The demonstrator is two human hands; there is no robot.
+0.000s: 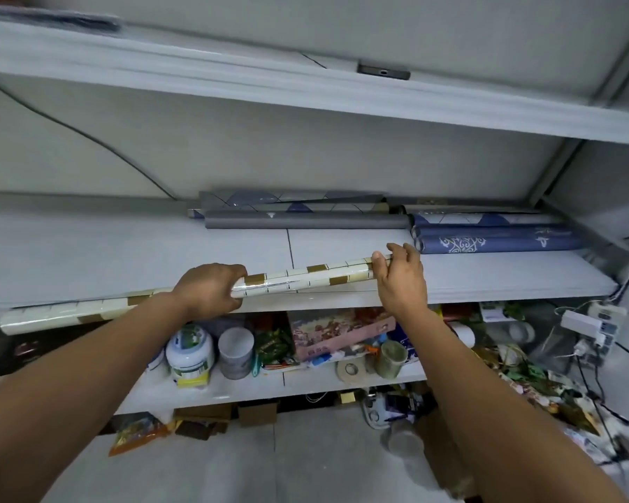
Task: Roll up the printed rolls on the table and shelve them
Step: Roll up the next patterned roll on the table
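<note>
Our left hand [207, 290] wraps the cream-and-gold tile-print roll [305, 275] mid-length and our right hand [402, 281] clasps its 2 o'clock end. It looks light, glossy, probably slippery and bendy, so wide-spaced grips suit it.

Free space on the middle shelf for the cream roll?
Middle shelf: bare left of the grey roll and along the front, behind the held cream roll. Back right is stacked with blue rolls. Lower shelf is crammed.
</note>
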